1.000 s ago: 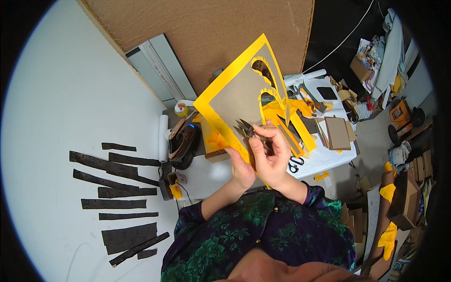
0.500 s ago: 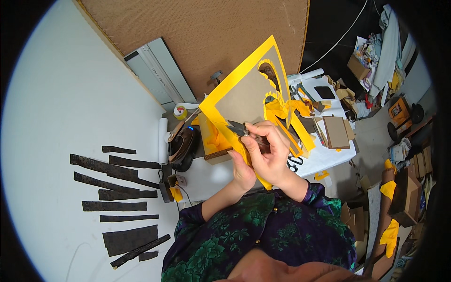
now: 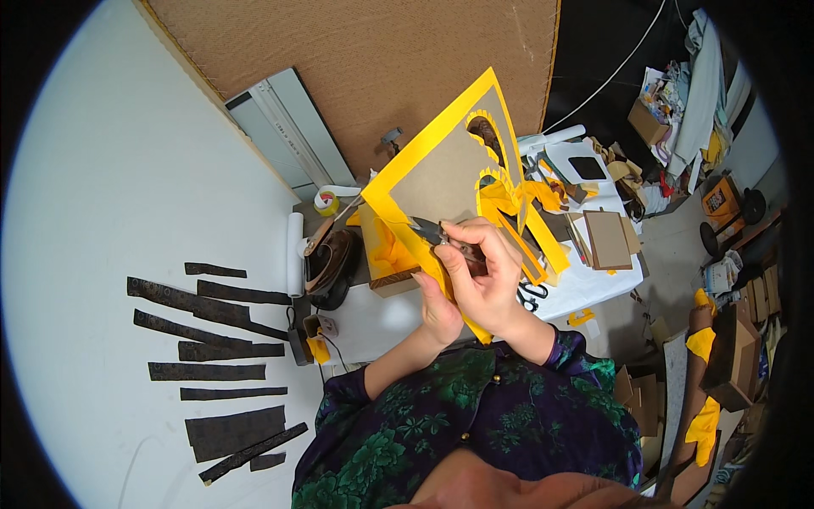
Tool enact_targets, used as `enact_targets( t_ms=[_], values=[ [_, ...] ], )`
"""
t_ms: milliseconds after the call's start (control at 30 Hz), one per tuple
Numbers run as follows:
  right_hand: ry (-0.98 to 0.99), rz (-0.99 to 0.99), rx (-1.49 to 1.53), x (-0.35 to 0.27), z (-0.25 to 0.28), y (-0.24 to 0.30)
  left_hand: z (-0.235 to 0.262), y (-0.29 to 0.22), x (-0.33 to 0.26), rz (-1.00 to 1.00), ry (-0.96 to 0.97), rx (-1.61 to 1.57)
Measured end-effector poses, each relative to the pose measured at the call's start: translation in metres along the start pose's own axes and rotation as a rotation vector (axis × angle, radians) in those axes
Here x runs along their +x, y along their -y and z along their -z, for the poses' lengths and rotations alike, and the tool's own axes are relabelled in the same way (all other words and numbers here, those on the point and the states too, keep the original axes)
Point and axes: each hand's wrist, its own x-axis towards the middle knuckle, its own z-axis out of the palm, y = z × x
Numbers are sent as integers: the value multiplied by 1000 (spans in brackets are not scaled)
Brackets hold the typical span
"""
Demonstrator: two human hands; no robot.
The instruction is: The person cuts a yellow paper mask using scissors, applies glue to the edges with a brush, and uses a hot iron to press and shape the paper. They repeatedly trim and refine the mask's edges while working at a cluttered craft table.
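I hold up a grey-beige board (image 3: 428, 182) with yellow cloth folded round its edges. It has curved cut-outs whose yellow borders are snipped into tabs. My left hand (image 3: 441, 316) grips the lower yellow edge, thumb on the near face and the other fingers hidden behind. Dark, pointed scissors (image 3: 426, 230) are in my right hand (image 3: 489, 276), pinched round the pivot and handles. Their blades lie against the yellow border by the board's lower left side. The fingers cover most of the handles.
Left of the board stand a clothes iron (image 3: 333, 270) and a cardboard box (image 3: 398, 286) with yellow cloth inside. Black-handled scissors (image 3: 532, 293) lie on the white table (image 3: 585, 295), right of my hands. Grey-brown boards (image 3: 608, 240) are stacked farther right. Dark strips (image 3: 208, 371) hang on the left wall.
The scissor blades look closer together than before. A small blue light on the iron has gone out. Both hands and the board stay almost where they were.
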Motion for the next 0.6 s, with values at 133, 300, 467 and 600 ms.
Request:
enact_targets(
  t_ms=[133,300,467,600],
  values=[
    [-16,16,5,-1,-1,-1,1,0,-2,20,13,8],
    [-79,-33,89,-6,-3,-4,3,1,-3,32,-10,0],
    [-198,-147,177,-17,23,-12,2,-11,6,45,-3,-80],
    [-95,-155,-38,0,46,-16,9,-20,13,74,63,-64]
  ],
)
